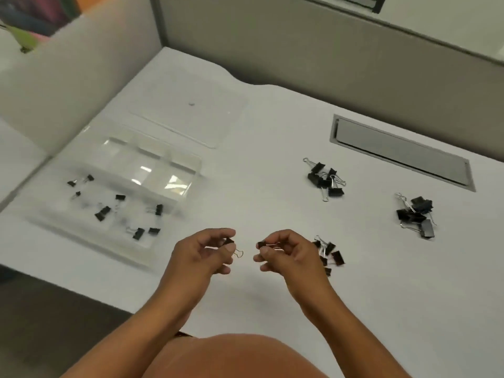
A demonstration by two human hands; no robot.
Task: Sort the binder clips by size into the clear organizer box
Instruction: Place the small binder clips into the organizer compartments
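My left hand (201, 255) pinches a small black binder clip (231, 242) above the white desk. My right hand (286, 255) pinches another small black clip (261, 244), a short gap from the left one. The clear organizer box (174, 195) lies open at the left, with several small clips (120, 208) in its near compartments. Three heaps of black clips sit on the desk: a small-clip heap (331, 255) just right of my right hand, a medium heap (326, 180) farther back, and a large-clip heap (416, 215) at the right.
The box's clear lid (191, 124) lies flat behind the box. A grey cable hatch (401, 151) is set into the desk at the back right. Grey partition walls (327, 50) close off the back and left. The desk's front edge runs near my forearms.
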